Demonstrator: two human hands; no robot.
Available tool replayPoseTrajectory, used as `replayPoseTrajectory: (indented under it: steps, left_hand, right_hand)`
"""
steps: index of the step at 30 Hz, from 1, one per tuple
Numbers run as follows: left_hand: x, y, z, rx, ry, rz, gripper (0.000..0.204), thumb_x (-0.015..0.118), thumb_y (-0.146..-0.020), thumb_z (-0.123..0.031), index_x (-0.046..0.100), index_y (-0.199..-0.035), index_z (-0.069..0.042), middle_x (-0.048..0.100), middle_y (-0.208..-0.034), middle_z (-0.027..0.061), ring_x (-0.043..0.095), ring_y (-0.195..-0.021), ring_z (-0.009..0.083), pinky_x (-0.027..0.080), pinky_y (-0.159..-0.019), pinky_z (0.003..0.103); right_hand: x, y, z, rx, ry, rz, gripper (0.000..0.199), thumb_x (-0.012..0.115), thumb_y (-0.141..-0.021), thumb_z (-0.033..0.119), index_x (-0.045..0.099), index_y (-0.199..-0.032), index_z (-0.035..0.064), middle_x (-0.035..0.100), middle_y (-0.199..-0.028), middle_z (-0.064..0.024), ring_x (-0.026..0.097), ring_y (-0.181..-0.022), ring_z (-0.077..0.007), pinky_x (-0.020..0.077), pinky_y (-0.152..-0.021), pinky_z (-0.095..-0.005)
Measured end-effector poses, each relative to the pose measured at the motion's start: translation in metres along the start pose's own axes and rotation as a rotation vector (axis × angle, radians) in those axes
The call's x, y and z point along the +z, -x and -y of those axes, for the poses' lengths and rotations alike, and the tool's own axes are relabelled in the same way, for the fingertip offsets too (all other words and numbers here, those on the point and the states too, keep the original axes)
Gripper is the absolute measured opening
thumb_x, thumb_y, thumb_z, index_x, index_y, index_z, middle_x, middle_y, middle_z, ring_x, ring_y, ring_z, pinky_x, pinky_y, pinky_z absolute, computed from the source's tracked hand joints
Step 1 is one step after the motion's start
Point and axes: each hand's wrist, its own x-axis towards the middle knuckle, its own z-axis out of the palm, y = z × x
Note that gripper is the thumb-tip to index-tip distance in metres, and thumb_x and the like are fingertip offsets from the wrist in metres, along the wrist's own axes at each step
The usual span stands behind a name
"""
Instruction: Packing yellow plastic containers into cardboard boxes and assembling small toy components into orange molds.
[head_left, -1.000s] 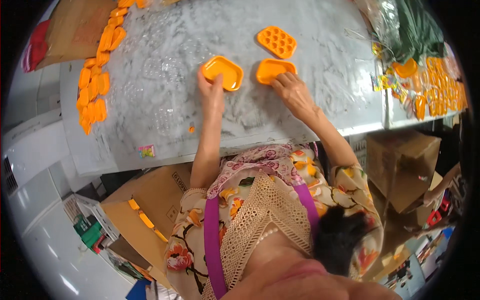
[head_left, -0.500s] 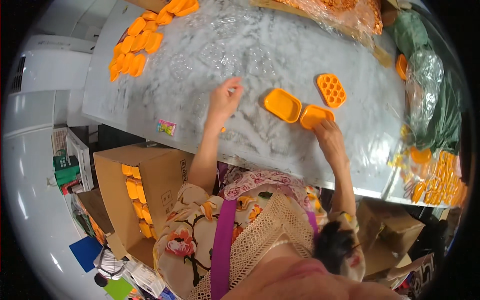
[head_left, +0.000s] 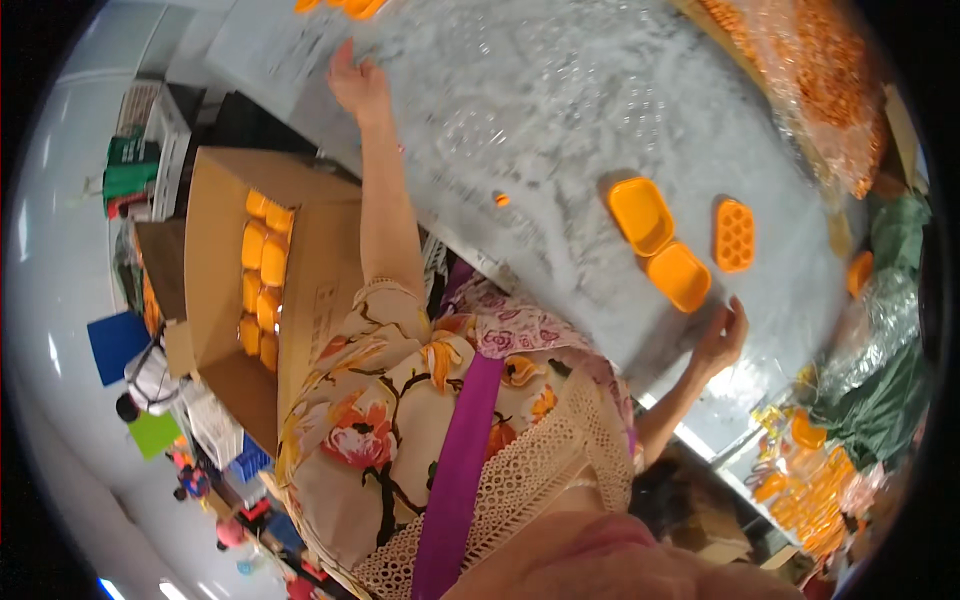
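Observation:
My left hand (head_left: 358, 88) reaches over the left part of the table with its fingers apart and nothing in them. Beyond its fingertips, at the top edge of the view, lie orange plastic pieces (head_left: 362, 8), partly cut off. To the right, my right hand (head_left: 722, 338) is open and empty just above the tabletop. Close to its fingers is the shallow orange half (head_left: 680, 276) of an opened case; the deeper orange half (head_left: 642, 216) adjoins it. An orange insert with round holes (head_left: 735, 236) lies to the right of them.
A small orange bit (head_left: 502, 200) sits on the grey marbled table (head_left: 560, 130). At left stands an open cardboard box (head_left: 225, 300) of orange cases. Clear-wrapped orange goods (head_left: 820, 80) lie far right, green sheeting (head_left: 880, 390) and orange parts (head_left: 815, 490) nearer. Other people appear lower left.
My view has turned, shifting the whole scene. The right hand has let go of the shallow case half and drawn back. My left hand has moved away toward the far left pieces.

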Motion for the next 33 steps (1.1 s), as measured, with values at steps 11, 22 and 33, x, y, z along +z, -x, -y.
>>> replayPoseTrajectory:
  steps: [11, 22, 33]
  left_hand:
    - [-0.045, 0.094, 0.047, -0.571, -0.442, 0.188, 0.078, 0.073, -0.072, -0.016, 0.03, -0.135, -0.001, 0.041, -0.133, 0.0248, 0.039, -0.125, 0.0388, 0.03, -0.104, 0.048]
    - [-0.032, 0.1, -0.057, -0.444, 0.725, 0.529, 0.019, 0.067, -0.08, -0.001, 0.064, -0.098, 0.005, 0.067, -0.087, 0.0078, 0.063, -0.072, 0.0107, 0.051, -0.062, 0.025]
    - [0.027, 0.203, -0.254, 0.669, 0.463, 1.268, 0.03, 0.063, -0.076, -0.001, 0.065, -0.105, -0.008, 0.064, -0.09, 0.0132, 0.059, -0.086, 0.028, 0.048, -0.079, 0.036]
  right_hand:
    - [0.009, -0.008, -0.003, 0.068, 0.093, 0.0, 0.018, 0.061, -0.088, 0.01, 0.067, -0.103, 0.004, 0.066, -0.091, -0.0084, 0.061, -0.074, -0.0195, 0.0489, -0.064, -0.0292]
    - [0.025, -0.003, -0.025, -0.044, -0.005, -0.176, 0.013, 0.061, -0.086, 0.003, 0.067, -0.097, 0.0026, 0.067, -0.095, -0.0108, 0.064, -0.084, -0.0229, 0.0505, -0.075, -0.0294]
    - [0.012, -0.002, 0.0, 0.111, -0.146, -0.169, 0.011, 0.064, -0.083, 0.004, 0.068, -0.094, 0.003, 0.067, -0.091, -0.0084, 0.063, -0.075, -0.0152, 0.0493, -0.068, -0.0248]
